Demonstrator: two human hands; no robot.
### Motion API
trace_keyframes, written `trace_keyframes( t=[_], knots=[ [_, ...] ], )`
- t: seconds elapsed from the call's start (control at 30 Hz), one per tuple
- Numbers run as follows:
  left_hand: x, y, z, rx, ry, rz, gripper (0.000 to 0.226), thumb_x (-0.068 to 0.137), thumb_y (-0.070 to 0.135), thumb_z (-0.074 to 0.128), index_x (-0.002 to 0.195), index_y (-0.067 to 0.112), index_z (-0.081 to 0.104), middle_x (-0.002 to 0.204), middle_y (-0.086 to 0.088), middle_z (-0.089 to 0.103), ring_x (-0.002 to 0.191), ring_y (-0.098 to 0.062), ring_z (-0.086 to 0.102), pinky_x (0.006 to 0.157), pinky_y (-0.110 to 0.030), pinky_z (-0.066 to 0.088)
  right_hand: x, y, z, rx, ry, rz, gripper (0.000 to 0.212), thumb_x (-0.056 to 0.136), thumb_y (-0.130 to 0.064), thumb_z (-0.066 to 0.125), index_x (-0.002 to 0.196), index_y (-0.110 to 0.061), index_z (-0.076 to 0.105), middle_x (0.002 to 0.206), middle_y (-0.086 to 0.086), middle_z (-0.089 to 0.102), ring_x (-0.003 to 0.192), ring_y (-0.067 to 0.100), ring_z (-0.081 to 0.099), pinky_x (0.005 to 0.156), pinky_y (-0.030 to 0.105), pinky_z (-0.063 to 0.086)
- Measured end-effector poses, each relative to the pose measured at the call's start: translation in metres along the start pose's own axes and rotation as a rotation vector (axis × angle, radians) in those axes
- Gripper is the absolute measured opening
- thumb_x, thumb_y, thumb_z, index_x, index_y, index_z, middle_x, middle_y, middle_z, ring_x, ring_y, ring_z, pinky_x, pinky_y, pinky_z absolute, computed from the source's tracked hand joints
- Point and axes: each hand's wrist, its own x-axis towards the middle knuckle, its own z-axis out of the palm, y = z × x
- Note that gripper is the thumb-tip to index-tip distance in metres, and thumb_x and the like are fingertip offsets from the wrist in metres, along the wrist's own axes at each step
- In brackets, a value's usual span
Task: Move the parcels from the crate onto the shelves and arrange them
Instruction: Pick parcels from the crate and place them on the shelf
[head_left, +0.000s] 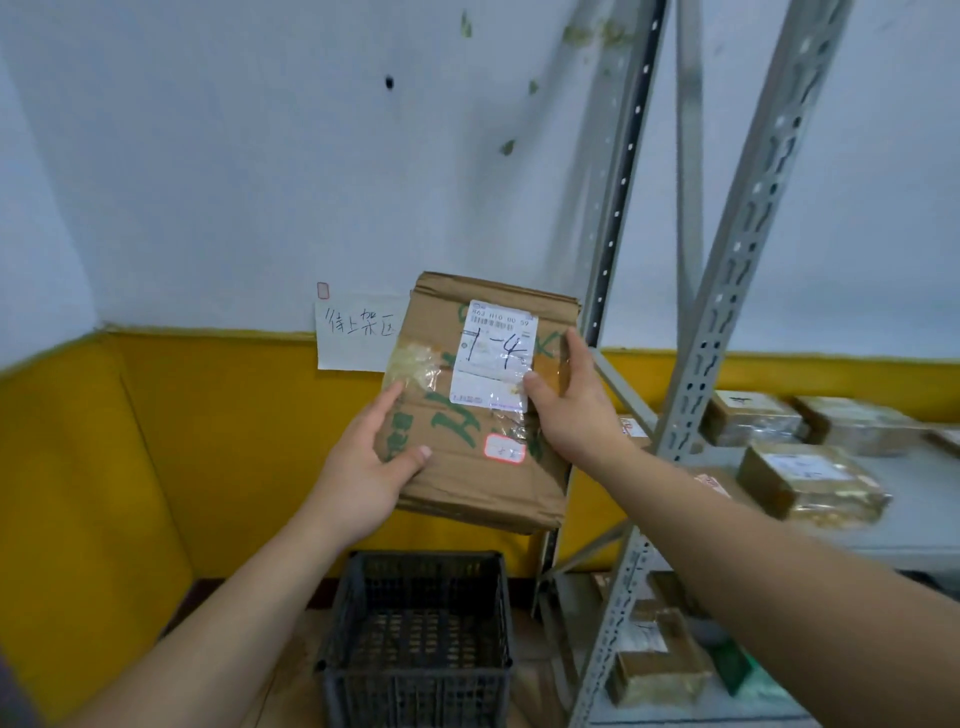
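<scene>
I hold a flat brown cardboard parcel (467, 467) up in front of me, above the crate. It carries green print and a white label marked "1-4". My left hand (363, 467) grips its lower left edge, thumb on the front. My right hand (571, 410) grips its right edge, thumb on the label. Below stands a black plastic crate (337, 623) on the floor; I see no parcels in it. The grey metal shelf (909, 519) is to the right.
Several taped brown parcels (810, 483) lie on the middle shelf, and more parcels (654, 665) on the lower one. Grey perforated uprights (727, 291) stand between me and the shelves. A handwritten paper sign (348, 338) hangs on the yellow-and-white wall.
</scene>
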Motion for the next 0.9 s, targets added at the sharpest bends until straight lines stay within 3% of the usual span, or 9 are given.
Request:
trace_keyframes(
  t=[0.1,0.27,0.4,0.53,0.6,0.7,0.8,0.9],
  knots=[
    [-0.016,0.011,-0.001,-0.019,-0.042,0.037,0.072,0.089,0.015,0.067,0.149,0.032,0.031,0.147,0.007,0.039,0.119,-0.003,0.041,0.097,-0.016,0.034,-0.023,-0.001,-0.018,0.028,0.053,0.016,0.078,0.098,-0.042,0.056,0.158,-0.036,0.007,0.157,0.0,0.036,0.138,0.026,0.042,0.109,0.045,0.042],
    [-0.043,0.022,-0.004,-0.007,-0.155,0.089,0.071,0.09,0.016,0.065,0.149,0.034,0.03,0.142,0.012,0.037,0.116,0.0,0.039,0.086,-0.005,0.033,-0.073,0.0,-0.039,0.009,0.124,0.086,0.078,0.098,-0.043,0.056,0.157,-0.039,0.005,0.158,-0.006,0.034,0.139,0.025,0.041,0.111,0.045,0.039],
    [-0.063,0.028,0.014,-0.016,-0.275,0.109,0.072,0.09,0.017,0.066,0.149,0.036,0.028,0.146,0.01,0.037,0.119,-0.003,0.04,0.096,-0.02,0.037,-0.116,0.016,-0.059,-0.002,0.197,0.208,0.077,0.097,-0.045,0.056,0.155,-0.042,0.005,0.154,-0.001,0.04,0.132,0.027,0.048,0.106,0.051,0.044],
    [-0.09,0.042,0.055,-0.046,-0.388,0.125,0.071,0.09,0.019,0.067,0.148,0.035,0.03,0.146,0.009,0.038,0.119,-0.003,0.041,0.099,-0.018,0.034,-0.155,0.044,-0.102,-0.028,0.27,0.284,0.074,0.1,-0.041,0.054,0.157,-0.036,0.008,0.154,0.001,0.038,0.134,0.027,0.044,0.105,0.041,0.039],
    [-0.101,0.055,0.079,-0.049,-0.439,0.15,0.071,0.089,0.02,0.067,0.148,0.035,0.03,0.146,0.009,0.037,0.119,-0.003,0.04,0.097,-0.012,0.032,-0.169,0.059,-0.129,-0.038,0.307,0.313,0.073,0.1,-0.041,0.054,0.157,-0.036,0.009,0.154,0.002,0.039,0.132,0.027,0.047,0.1,0.039,0.041],
    [-0.116,0.084,0.122,-0.068,-0.504,0.199,0.07,0.09,0.019,0.066,0.148,0.033,0.031,0.143,0.01,0.036,0.117,-0.002,0.04,0.081,0.002,0.034,-0.189,0.085,-0.178,-0.044,0.373,0.354,0.073,0.099,-0.042,0.054,0.157,-0.036,0.01,0.151,0.003,0.043,0.125,0.027,0.052,0.096,0.037,0.044],
    [-0.136,0.123,0.18,-0.095,-0.574,0.241,0.07,0.09,0.021,0.066,0.148,0.036,0.03,0.144,0.01,0.036,0.119,-0.003,0.041,0.096,-0.014,0.036,-0.212,0.115,-0.238,-0.045,0.444,0.395,0.072,0.1,-0.04,0.053,0.157,-0.034,0.01,0.149,0.004,0.045,0.117,0.025,0.053,0.087,0.031,0.039],
    [-0.162,0.168,0.248,-0.126,-0.643,0.27,0.07,0.09,0.02,0.066,0.148,0.038,0.03,0.145,0.007,0.039,0.118,-0.006,0.042,0.098,-0.019,0.034,-0.241,0.15,-0.313,-0.05,0.537,0.436,0.073,0.1,-0.04,0.055,0.158,-0.033,0.012,0.15,0.004,0.045,0.126,0.027,0.051,0.095,0.032,0.04]
  ],
)
